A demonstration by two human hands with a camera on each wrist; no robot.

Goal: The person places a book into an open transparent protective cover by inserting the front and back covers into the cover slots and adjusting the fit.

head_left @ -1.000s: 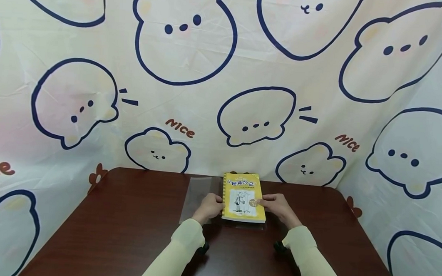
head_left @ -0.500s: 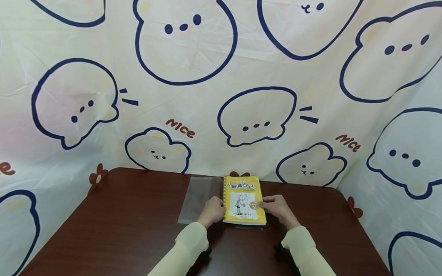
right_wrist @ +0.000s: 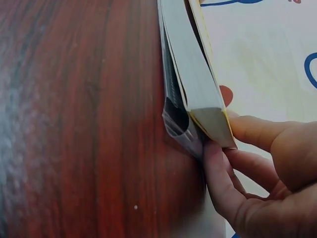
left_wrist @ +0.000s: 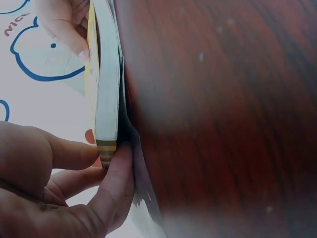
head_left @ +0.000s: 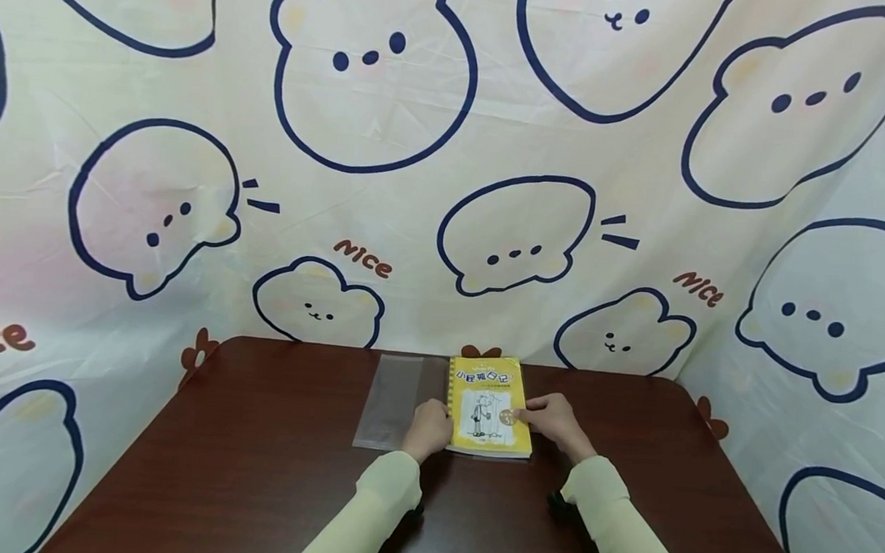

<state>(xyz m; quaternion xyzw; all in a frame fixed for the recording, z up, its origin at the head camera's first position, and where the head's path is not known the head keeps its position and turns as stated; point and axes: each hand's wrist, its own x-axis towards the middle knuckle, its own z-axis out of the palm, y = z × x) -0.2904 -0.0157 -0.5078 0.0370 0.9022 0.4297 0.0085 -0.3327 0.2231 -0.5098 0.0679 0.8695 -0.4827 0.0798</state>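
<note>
Reaching toward the far side of the surface (head_left: 252, 467), the left hand (head_left: 429, 430) is pinching the yellow book (head_left: 490, 408) by its left edge, the right hand (head_left: 558, 420) gripping its right.

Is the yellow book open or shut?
Shut, but not tightly: the yellow book shows its front cover in the head view, and wrist views show a thin gap under it.

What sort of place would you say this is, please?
Probably an indoor tabletop workspace, perhaps specially screened off: a dark brown table stands before a creased, cartoon-printed backdrop, with a yellow book near its far edge.
</note>
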